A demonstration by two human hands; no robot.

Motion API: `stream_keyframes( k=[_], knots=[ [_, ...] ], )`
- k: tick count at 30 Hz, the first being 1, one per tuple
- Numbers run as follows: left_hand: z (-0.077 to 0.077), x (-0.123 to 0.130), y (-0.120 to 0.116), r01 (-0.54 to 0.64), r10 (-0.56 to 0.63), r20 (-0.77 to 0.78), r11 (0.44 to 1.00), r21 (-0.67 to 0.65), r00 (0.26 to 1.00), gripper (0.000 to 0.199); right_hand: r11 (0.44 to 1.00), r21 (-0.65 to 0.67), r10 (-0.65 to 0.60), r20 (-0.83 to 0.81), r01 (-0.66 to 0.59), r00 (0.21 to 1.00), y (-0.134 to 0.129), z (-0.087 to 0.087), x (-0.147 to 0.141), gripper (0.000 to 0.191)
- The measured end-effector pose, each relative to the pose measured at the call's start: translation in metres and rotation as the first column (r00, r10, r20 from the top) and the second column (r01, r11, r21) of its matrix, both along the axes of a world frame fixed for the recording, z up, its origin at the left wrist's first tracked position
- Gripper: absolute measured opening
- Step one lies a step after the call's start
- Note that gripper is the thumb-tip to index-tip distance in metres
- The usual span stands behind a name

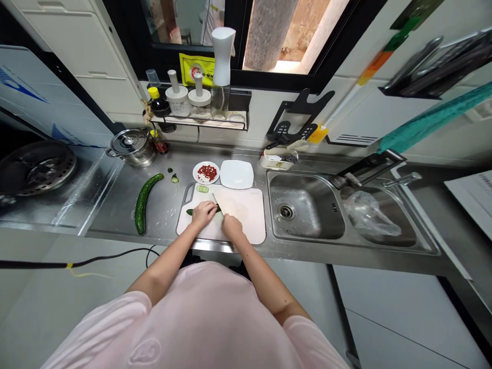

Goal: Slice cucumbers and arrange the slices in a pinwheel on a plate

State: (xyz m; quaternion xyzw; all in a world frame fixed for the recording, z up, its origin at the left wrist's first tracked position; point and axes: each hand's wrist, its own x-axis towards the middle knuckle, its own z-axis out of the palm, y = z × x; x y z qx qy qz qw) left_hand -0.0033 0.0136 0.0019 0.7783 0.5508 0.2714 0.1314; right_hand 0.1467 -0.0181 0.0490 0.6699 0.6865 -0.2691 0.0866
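On a white cutting board (251, 225) lies a cucumber (189, 211), mostly hidden under my left hand (204, 214), whose fingers are closed over it. My right hand (232, 227) grips a knife (217, 202) by its handle, the blade slanting up and left beside the cucumber's right end. A few pale cucumber slices (202, 189) rest near the board's upper left corner. Behind the board stand a white plate with chopped red pieces (206, 172) and a bare white square plate (237, 175). A second, whole cucumber (146, 202) lies on the steel counter to the left.
To the right is a double sink (307, 205) with a plastic bag (369, 212) in its far basin. A lidded pot (132, 147) and a wok (36, 166) stand at left. Cucumber scraps (175, 178) lie on the counter. A shelf of seasoning jars (178, 101) hangs behind.
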Motion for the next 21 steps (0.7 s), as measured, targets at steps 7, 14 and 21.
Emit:
stream_keyframes(
  k=[7,14,21],
  knots=[
    [0.000,0.000,0.000,-0.004,0.004,-0.002,1.000,-0.011,1.000,0.022,1.000,0.003,0.004,0.005,-0.004,1.000,-0.009,-0.005,0.004,0.026],
    [0.002,0.001,-0.001,-0.006,0.006,0.013,1.000,-0.020,1.000,0.022,1.000,0.012,0.005,0.028,-0.005,1.000,-0.029,-0.009,0.015,0.023],
    [0.003,0.001,-0.002,-0.007,0.007,0.019,0.999,-0.034,1.000,0.022,1.000,-0.017,0.015,0.031,-0.014,0.999,-0.040,-0.006,0.022,0.023]
  ],
)
